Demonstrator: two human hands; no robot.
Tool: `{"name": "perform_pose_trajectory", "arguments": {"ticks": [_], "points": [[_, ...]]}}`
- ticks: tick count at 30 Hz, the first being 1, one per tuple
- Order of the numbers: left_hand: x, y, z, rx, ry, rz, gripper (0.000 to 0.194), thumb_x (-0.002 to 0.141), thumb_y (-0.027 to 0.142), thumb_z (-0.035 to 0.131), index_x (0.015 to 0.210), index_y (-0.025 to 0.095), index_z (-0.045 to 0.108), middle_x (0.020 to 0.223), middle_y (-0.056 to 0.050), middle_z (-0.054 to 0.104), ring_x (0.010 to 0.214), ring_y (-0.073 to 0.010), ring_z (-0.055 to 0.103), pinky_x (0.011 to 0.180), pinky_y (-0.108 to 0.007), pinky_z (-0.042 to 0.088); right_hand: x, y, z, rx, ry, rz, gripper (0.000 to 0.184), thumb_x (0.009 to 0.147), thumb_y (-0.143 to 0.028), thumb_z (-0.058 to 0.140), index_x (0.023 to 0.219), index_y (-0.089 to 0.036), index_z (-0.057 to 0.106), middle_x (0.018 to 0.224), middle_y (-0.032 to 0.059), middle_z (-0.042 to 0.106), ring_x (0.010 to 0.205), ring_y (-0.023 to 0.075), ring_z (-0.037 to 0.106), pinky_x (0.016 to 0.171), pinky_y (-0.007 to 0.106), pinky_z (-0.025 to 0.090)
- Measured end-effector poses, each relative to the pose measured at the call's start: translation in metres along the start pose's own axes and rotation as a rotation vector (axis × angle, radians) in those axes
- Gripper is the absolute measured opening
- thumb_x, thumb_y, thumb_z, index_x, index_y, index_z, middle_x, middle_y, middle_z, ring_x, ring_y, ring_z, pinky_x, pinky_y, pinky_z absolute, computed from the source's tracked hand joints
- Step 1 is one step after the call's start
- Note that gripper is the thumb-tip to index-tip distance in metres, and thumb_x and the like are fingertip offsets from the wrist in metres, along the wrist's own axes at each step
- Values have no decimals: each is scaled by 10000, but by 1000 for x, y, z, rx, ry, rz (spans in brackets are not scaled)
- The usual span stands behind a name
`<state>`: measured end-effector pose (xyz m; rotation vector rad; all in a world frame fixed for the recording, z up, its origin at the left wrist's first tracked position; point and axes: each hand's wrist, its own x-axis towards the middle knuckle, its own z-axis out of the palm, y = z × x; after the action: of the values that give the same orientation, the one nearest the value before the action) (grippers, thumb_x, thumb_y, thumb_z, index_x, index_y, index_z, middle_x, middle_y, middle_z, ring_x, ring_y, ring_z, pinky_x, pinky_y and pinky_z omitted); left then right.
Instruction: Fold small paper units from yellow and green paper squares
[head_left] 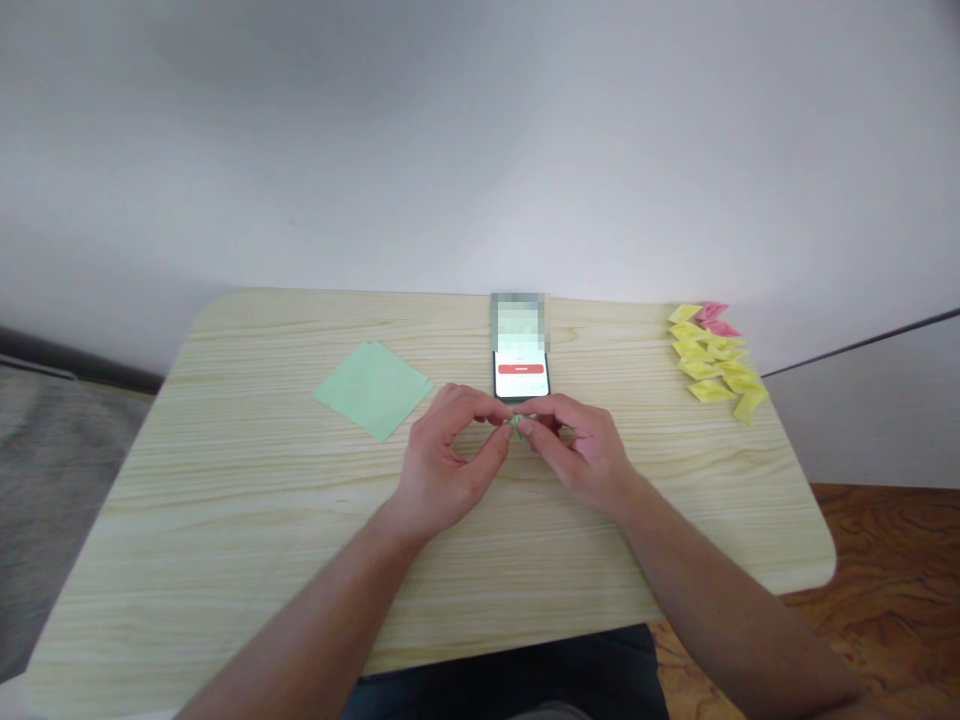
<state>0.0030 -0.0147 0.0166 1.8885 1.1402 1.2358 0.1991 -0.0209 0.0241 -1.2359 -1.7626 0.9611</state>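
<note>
Captured in plain pale mint for the square paper [373,390], brighter green for the small folded piece [517,428], and yellow and pink for the yellow folded papers [711,391] and pink folded papers [712,311]. Set on a cream table [247,520] streaked with tan wood grain, beside a greyish-white wall [450,150] and above a reddish-brown floor [885,545] with dark swirls. Completed by a dark-edged phone [523,386] with a red bar [521,369] on white.

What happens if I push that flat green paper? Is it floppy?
The flat green paper looks thin, so it's probably light and bendy. Its offset corners suggest stacked sheets, which might slip apart. Lying flat, it probably wouldn't roll.
</note>
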Motion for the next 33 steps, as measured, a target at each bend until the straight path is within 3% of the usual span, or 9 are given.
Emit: {"name": "perform_pose_trajectory", "arguments": {"ticks": [7, 13, 17, 26, 33], "points": [[0, 0, 0, 100, -16, 88, 119, 866, 142, 711, 965, 208, 713, 909, -28, 718, 881, -183, 627, 815, -361, 498, -2, 1, 5, 218, -7, 85, 229, 980, -401, 623, 1118, -232, 694, 745, -1, 627, 625, 134, 559, 549, 269, 423], [-1, -3, 3, 132, 10, 166, 148, 837, 109, 721, 950, 202, 699, 893, -25, 719, 850, -172, 620, 786, -348, 503, 2, 0, 2, 38, 110, -55, 144, 891, -333, 746, 1009, -255, 769, 689, -35, 485, 600, 115, 437, 577, 292, 366], [-1, -2, 3, 134, 22, 179, 154, 838, 107, 715, 953, 206, 692, 895, -27, 716, 843, -171, 617, 779, -347, 505, 3, 0, 2, 48, 139, -101, 110, 884, -306, 749, 982, -263, 775, 712, -26, 499, 624, 125, 471, 594, 305, 380], [-1, 2, 1, 107, 4, 151, 127, 863, 136, 690, 959, 218, 701, 900, -42, 712, 841, -185, 623, 783, -364, 513, 1, 1, 3, 99, 141, -61, 85, 884, -334, 759, 929, -267, 782, 729, -6, 560, 643, 137, 510, 603, 312, 427], [-1, 2, 1, 82, 10, 133, 115, 854, 122, 699, 932, 206, 699, 889, -43, 703, 849, -183, 624, 791, -361, 507, 3, -2, 0, 133, 98, -86, 103, 885, -275, 746, 981, -253, 777, 791, 6, 615, 673, 136, 536, 614, 305, 445]]}}
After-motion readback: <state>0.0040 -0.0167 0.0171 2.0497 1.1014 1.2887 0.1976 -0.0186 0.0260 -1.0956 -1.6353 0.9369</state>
